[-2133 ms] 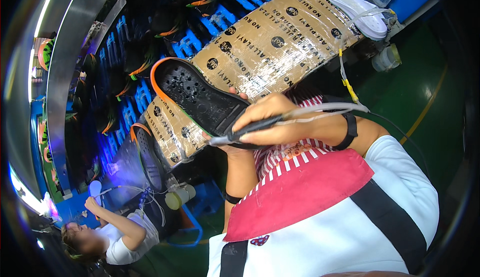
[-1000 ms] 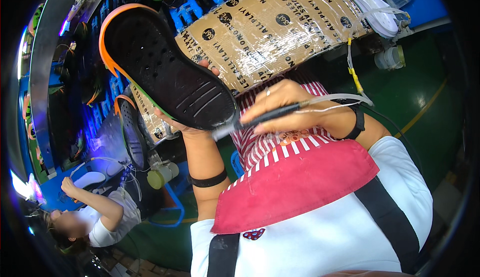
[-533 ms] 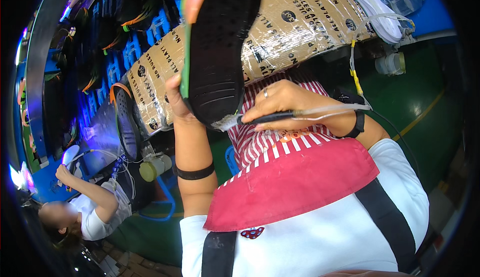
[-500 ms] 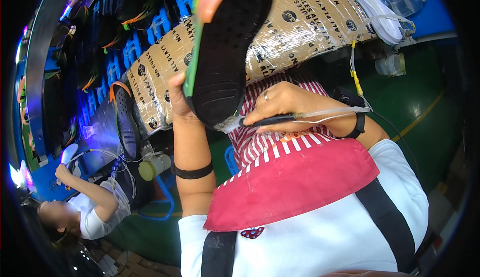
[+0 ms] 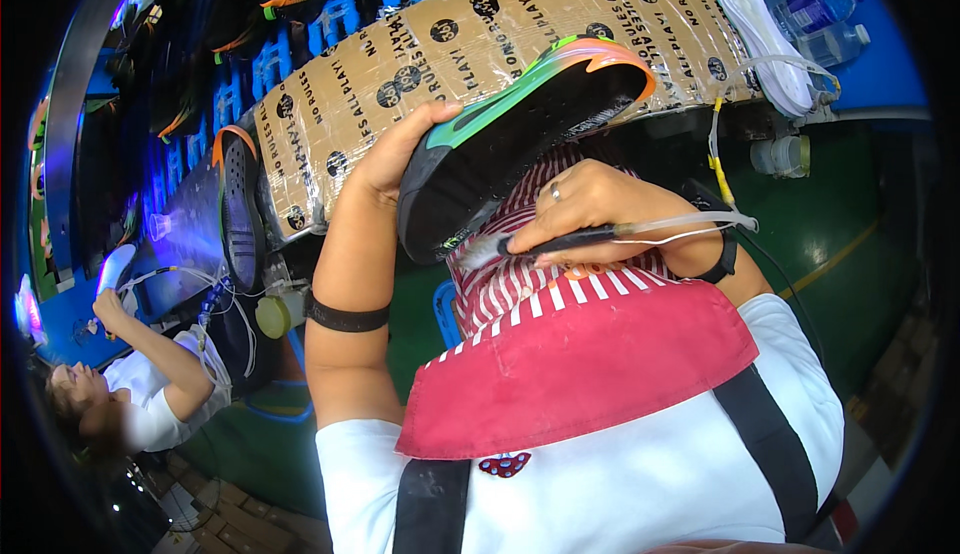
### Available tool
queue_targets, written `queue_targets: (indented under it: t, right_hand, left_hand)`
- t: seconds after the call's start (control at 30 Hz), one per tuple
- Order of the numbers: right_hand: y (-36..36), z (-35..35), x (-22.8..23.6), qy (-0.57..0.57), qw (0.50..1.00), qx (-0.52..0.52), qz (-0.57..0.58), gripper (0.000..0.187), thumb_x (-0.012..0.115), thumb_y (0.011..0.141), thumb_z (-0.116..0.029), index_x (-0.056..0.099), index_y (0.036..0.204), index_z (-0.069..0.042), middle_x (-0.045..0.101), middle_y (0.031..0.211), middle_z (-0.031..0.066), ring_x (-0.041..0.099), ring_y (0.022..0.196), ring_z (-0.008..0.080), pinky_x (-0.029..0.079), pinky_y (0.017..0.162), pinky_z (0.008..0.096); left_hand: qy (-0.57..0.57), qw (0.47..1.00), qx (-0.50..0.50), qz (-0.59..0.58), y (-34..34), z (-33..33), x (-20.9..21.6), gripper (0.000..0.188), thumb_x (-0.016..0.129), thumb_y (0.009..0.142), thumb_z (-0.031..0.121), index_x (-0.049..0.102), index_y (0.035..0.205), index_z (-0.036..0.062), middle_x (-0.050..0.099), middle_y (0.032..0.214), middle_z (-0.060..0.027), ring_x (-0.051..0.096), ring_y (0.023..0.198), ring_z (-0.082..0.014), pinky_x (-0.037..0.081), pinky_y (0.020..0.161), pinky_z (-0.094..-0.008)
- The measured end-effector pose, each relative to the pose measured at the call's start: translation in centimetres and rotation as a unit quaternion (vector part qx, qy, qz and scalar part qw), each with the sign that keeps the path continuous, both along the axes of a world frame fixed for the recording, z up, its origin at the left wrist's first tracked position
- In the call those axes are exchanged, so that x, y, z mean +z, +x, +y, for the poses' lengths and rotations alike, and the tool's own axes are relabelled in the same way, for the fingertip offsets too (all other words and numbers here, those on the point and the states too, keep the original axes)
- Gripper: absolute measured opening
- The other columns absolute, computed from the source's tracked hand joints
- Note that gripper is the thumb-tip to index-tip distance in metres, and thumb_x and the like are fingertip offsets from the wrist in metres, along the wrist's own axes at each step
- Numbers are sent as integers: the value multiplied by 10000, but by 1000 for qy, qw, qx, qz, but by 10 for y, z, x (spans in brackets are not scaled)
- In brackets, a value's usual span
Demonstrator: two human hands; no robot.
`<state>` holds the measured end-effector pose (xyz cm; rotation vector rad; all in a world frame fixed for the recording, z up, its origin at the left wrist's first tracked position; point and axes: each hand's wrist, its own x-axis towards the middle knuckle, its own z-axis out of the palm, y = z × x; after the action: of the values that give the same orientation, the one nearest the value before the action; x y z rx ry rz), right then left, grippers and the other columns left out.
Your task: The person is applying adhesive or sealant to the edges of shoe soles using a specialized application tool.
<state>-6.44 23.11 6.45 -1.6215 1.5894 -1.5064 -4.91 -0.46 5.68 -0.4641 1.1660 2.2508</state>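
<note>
My left hand (image 5: 400,149) grips a black shoe sole (image 5: 510,159) by its green side wall. The sole is tilted, its orange-tipped end pointing up and to the right and its other end low, over my striped apron. In my right hand (image 5: 595,202) is a black-handled brush (image 5: 572,242), with a clear tube running back from the handle. The pale bristles are beside the sole's lower end; whether they touch it I cannot tell. Fingers of my left hand behind the sole are hidden.
A bench edge wrapped in printed cardboard (image 5: 360,94) runs in front of me. White soles (image 5: 765,39) and plastic bottles (image 5: 830,24) sit at its right end. Another sole (image 5: 240,209) lies at left, near a lidded pot (image 5: 275,316) and a co-worker (image 5: 165,374). A second pot (image 5: 780,157) hangs at right.
The sole has swung down from nearly upright and tipped to the right, turning its green side wall up. My left hand has shifted with it; the brush has moved slightly right.
</note>
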Motion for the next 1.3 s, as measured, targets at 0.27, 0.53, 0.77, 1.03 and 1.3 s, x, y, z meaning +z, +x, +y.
queue_targets:
  t: [0.27, 0.53, 0.77, 1.03, 1.3]
  right_hand:
    - [1, 3, 8, 34, 995, -13, 97, 225, 716, 700, -119, 663, 914, -75, 598, 653, 100, 579, 582, 278, 461, 558, 345]
    - [4, 2, -4, 21, 984, -75, 158, 173, 642, 761, -131, 662, 930, -103, 554, 613, 98, 574, 595, 258, 443, 526, 346]
    - [1, 7, -6, -9, 982, -120, 145, 148, 653, 765, -142, 654, 903, -88, 543, 593, 115, 564, 559, 280, 443, 515, 351]
    - [-3, 9, 1, 0, 991, -119, -57, 236, 718, 739, -152, 671, 942, -40, 650, 744, 135, 626, 648, 252, 479, 591, 312]
    - [-22, 12, -19, 0, 943, -257, -212, 165, 703, 759, -118, 687, 879, -5, 668, 773, 78, 609, 673, 108, 476, 628, 231]
  left_hand:
    - [-111, 992, -56, -8, -2, -2, 9, 379, 591, 817, 289, 604, 1028, -26, 655, 935, -143, 642, 763, -175, 524, 707, -278]
    - [-172, 984, -47, -25, -2, 0, 25, 372, 599, 812, 287, 607, 1021, -20, 645, 960, -113, 622, 796, -153, 498, 722, -248]
    - [-221, 974, -44, -9, -3, -18, 17, 374, 592, 814, 286, 604, 1036, -16, 646, 954, -100, 617, 787, -143, 493, 717, -243]
    - [-37, 997, 22, -57, 12, -9, 12, 362, 515, 855, 257, 594, 1062, -29, 651, 965, -167, 648, 833, -209, 524, 772, -321]
    - [77, 996, 41, 5, 32, 23, -14, 521, 419, 853, 353, 519, 1185, -36, 616, 1078, -184, 610, 960, -273, 464, 891, -377]
